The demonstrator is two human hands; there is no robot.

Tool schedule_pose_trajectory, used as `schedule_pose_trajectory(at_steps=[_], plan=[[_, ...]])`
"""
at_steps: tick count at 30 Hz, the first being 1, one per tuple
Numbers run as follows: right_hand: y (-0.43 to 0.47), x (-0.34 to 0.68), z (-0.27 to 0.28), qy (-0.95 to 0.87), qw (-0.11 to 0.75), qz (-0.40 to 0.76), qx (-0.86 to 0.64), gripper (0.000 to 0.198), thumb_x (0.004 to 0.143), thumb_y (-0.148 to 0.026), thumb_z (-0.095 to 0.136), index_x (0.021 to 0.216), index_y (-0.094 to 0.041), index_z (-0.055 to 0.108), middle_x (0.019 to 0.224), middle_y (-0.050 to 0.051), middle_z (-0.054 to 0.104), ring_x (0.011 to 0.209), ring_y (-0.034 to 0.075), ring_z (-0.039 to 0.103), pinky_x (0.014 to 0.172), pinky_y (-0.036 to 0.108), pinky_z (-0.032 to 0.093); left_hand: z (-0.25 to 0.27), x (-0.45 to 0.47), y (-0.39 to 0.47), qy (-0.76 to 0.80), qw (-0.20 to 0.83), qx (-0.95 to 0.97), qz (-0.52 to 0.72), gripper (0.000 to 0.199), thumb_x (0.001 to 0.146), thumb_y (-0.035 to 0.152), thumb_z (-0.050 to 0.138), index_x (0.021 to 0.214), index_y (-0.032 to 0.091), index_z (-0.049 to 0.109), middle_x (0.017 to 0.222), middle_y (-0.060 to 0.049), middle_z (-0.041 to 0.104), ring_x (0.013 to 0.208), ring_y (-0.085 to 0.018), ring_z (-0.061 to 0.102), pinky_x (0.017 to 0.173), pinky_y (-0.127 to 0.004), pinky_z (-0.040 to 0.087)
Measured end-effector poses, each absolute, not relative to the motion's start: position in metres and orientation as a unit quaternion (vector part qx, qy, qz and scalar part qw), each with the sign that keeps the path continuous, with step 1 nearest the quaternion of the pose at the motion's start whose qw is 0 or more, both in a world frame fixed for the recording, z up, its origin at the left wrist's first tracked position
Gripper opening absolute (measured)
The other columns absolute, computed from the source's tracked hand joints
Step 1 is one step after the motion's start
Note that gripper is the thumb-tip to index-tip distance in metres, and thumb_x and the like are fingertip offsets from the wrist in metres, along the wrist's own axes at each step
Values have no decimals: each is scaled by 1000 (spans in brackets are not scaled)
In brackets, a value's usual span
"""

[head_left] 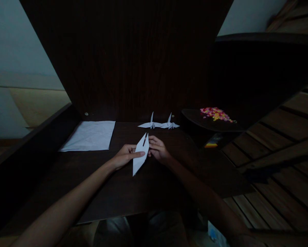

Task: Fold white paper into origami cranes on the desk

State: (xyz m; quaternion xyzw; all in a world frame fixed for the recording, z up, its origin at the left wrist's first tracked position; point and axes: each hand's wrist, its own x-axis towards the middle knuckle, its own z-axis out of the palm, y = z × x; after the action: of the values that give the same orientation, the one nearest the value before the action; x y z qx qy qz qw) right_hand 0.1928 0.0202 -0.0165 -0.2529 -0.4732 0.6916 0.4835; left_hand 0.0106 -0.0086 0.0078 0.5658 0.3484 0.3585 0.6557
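White paper (138, 162), dark brown desk (118, 197)

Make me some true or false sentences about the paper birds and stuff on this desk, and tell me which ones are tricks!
1. The left hand has its thumb on the folded white paper. True.
2. Three paper cranes stand behind the hands. False: there are two.
3. The white sheets lie to the right of the right hand. False: they lie to the left of both hands.
4. Small pink, red and yellow pieces lie on the dark shelf. True.
5. The folded white paper is bright green. False: it's white.
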Motion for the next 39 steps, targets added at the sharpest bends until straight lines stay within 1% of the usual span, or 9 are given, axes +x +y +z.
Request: schedule_pose_trajectory(at_steps=[4,8,14,21,23,28,32,36,39], plan=[[22,195,-16,-476,499,679,-250,37,62,-16,70,97,-20,57,82,-1,59,47,6,52,38,18,43,7,11,-8,374,643,572,346,30,66,32,76,88,12,73,80,-5,72,65,-15,60,61,-23,44],[23,196,-16,-479,510,672,-243,40,58,-12,70,94,-20,56,81,-2,59,47,5,50,37,16,41,5,10,-7,385,630,591,324,30,66,32,76,88,11,72,71,-2,69,59,-12,56,54,-21,39],[22,197,-13,-502,510,659,-233,28,58,-13,72,79,-19,53,73,-3,56,49,6,49,38,15,39,3,9,-7,374,624,613,308,30,67,32,75,88,11,71,68,-1,66,58,-11,55,54,-21,39],[22,197,-12,-517,514,650,-216,28,60,-17,74,73,-18,49,77,-3,56,52,5,49,39,15,37,-1,8,-5,371,621,623,298,33,68,34,74,91,11,70,70,-1,67,59,-12,57,57,-22,41],[22,197,-12,-517,514,648,-222,29,61,-18,75,74,-19,49,77,-3,56,51,5,48,39,15,37,-1,8,-5,368,621,624,300,34,68,34,74,92,11,70,72,-2,68,60,-13,58,58,-23,42],[21,198,-11,-495,508,652,-267,35,62,-23,76,87,-21,52,77,-4,56,47,5,49,38,16,37,2,10,-5,370,604,624,330,30,68,33,74,89,12,71,78,-4,70,64,-15,61,59,-24,45],[21,196,-11,-517,494,633,-296,28,69,-35,72,85,-20,55,66,-4,54,47,7,50,39,18,39,1,13,-6,383,563,621,387,33,70,37,73,92,13,70,83,-5,71,69,-17,63,62,-26,48],[20,190,-16,-559,485,575,-347,35,64,-38,76,82,-19,54,69,-4,55,45,6,49,37,18,37,-3,14,-6,402,495,638,431,33,72,39,70,91,12,69,82,-5,71,70,-18,63,62,-27,49],[17,186,-19,-586,499,516,-375,34,65,-40,75,77,-19,51,63,-6,51,44,6,45,37,17,36,-6,13,-4,434,424,641,470,30,73,40,69,85,12,69,78,-5,70,69,-18,62,61,-27,49]])
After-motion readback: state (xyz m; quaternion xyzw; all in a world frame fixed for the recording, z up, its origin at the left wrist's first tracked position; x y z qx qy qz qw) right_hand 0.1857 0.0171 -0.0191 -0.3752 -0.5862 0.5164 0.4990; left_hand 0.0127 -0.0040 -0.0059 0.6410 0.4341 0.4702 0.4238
